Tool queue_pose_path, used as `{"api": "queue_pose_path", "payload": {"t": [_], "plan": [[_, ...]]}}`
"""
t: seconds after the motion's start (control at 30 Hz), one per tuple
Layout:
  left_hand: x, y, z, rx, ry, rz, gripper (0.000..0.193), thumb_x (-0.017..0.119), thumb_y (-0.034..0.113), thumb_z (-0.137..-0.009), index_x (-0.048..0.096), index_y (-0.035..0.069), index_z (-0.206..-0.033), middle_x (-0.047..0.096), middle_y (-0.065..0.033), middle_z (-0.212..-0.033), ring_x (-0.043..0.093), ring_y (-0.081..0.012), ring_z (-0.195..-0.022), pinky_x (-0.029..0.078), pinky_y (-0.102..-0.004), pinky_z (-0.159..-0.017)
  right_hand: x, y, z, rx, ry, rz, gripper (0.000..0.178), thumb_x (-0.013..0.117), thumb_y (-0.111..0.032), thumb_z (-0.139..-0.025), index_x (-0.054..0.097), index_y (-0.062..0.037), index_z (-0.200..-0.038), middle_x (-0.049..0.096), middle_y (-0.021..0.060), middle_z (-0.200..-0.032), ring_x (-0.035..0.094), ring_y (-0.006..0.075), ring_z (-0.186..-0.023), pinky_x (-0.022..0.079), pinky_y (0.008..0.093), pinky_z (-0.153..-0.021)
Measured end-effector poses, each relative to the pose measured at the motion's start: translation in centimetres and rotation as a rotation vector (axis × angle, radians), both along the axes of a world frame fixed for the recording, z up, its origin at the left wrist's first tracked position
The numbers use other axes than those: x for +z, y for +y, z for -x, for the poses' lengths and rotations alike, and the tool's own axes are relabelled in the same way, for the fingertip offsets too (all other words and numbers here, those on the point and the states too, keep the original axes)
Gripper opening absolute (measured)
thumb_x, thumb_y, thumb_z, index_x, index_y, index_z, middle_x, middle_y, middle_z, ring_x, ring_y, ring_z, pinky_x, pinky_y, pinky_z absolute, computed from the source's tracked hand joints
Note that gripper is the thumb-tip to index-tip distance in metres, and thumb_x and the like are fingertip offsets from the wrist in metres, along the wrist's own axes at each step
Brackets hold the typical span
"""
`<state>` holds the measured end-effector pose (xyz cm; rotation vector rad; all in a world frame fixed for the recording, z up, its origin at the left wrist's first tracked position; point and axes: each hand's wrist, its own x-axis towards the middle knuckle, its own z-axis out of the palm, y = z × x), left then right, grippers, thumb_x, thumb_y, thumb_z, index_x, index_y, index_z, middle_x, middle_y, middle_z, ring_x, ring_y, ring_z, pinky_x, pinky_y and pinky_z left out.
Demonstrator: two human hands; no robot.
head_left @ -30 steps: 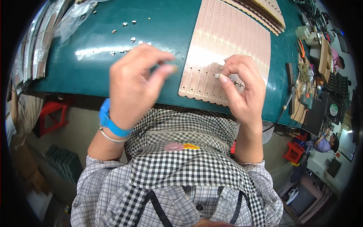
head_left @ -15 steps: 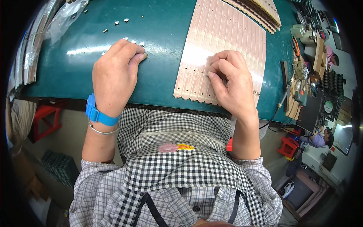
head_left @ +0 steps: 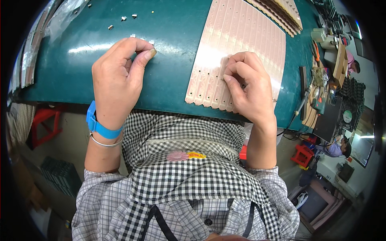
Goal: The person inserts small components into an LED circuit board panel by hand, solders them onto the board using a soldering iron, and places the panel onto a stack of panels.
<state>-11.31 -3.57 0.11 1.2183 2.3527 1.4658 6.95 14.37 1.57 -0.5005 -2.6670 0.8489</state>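
Note:
My left hand (head_left: 118, 74), wearing a blue wrist strap, is over the green table, its thumb and forefinger brought together beside small switch-like parts. One such small part (head_left: 151, 42) stands just beyond the fingertips, another (head_left: 133, 35) behind the knuckles. Whatever the left fingertips hold is hidden or too small to make out. A pale pinkish panel of long circuit-board strips (head_left: 237, 36) with small holes lies to the right. Resting over its near half is my right hand (head_left: 253, 86), thumb and fingers closed in a pinch. What sits in that pinch is not discernible.
More small parts (head_left: 124, 18) lie scattered at the far left, near a clear plastic bag (head_left: 64, 22). Further panels (head_left: 281, 14) are stacked at the far right. A corded soldering-iron-like tool (head_left: 303, 102) sits by the right edge, past a dark bar (head_left: 302, 80).
My left hand has shifted slightly left and its thumb has tilted upward, still pinched. The right hand keeps nearly the same place over the panel. The view itself has moved a little.

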Motion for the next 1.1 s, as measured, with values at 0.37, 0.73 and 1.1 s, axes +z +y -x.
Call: {"api": "queue_pose_path", "payload": {"t": [0.37, 0.73, 1.1], "plan": [[-1.0, 0.0, 0.1, -0.046, 0.013, 0.0, 0.005, 0.067, 0.0, -0.088, 0.067, -0.002, -0.093, 0.062, -0.0017, -0.077, 0.037, -0.0057, -0.054, 0.032, -0.0223, -0.05, 0.8, 0.5, 0.5, 0.101, -0.077, -0.075, 0.01, 0.065, 0.006, -0.072, 0.059, 0.0001, -0.079, 0.059, 0.0111, -0.093, 0.055, 0.031, -0.093, 0.047, 0.0386, -0.082], [-1.4, -0.1, 0.2, -0.057, 0.04, 0.01, 0.005, 0.068, 0.001, -0.087, 0.068, 0.0, -0.092, 0.062, -0.0018, -0.075, 0.038, -0.0081, -0.055, 0.034, -0.0236, -0.052, 1.3, 0.4, 1.1, 0.161, -0.137, -0.188, 0.01, 0.063, 0.005, -0.072, 0.06, 0.0014, -0.081, 0.058, 0.0123, -0.092, 0.054, 0.0326, -0.093, 0.047, 0.0408, -0.082], [-0.8, 0.2, 0.0, -0.034, 0.01, 0.019, 0.006, 0.066, -0.005, -0.083, 0.065, 0.0, -0.087, 0.064, -0.0056, -0.075, 0.048, -0.0095, -0.054, 0.038, -0.0254, -0.049, 1.0, -0.2, 1.9, 0.163, -0.152, -0.297, 0.012, 0.064, 0.007, -0.069, 0.057, 0.001, -0.075, 0.059, 0.0113, -0.088, 0.056, 0.0331, -0.086, 0.048, 0.0407, -0.075]]}}
